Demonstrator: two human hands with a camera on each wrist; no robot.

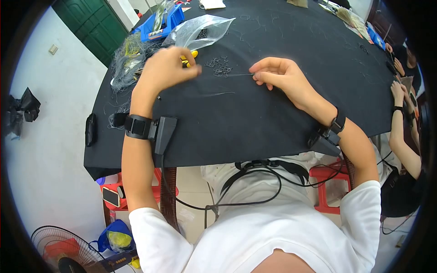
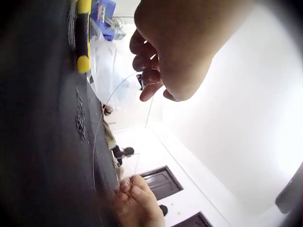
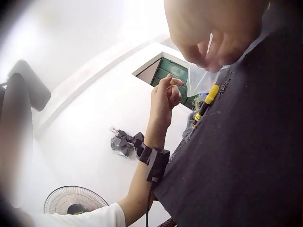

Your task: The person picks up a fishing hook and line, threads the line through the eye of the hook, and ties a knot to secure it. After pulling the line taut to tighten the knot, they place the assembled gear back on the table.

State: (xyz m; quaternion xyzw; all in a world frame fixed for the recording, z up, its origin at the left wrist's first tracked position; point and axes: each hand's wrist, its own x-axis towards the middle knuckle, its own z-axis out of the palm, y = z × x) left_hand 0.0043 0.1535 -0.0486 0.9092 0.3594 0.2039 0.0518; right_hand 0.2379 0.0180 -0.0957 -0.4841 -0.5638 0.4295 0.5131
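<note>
My right hand (image 1: 282, 79) pinches a thin pale line (image 1: 240, 74) between thumb and fingertips, above the black cloth. My left hand (image 1: 170, 68), blurred, is raised at the left over a tool with yellow and black handles (image 1: 186, 59). In the left wrist view, the line (image 2: 100, 116) arcs up to the fingertips of my left hand (image 2: 165, 61), and a strand hangs on past them. Between the hands lies a loose pile of small dark curled pieces (image 1: 221, 67). Nearer to me, another fine strand (image 1: 221, 94) shows against the cloth.
A clear plastic bag (image 1: 205, 32) with dark pieces and a blue bin (image 1: 166, 25) stand at the back left. Tangled line (image 1: 127, 63) heaps along the left edge. A black case (image 1: 91, 129) lies at the left corner. Other people's hands (image 1: 398, 93) are at the far right.
</note>
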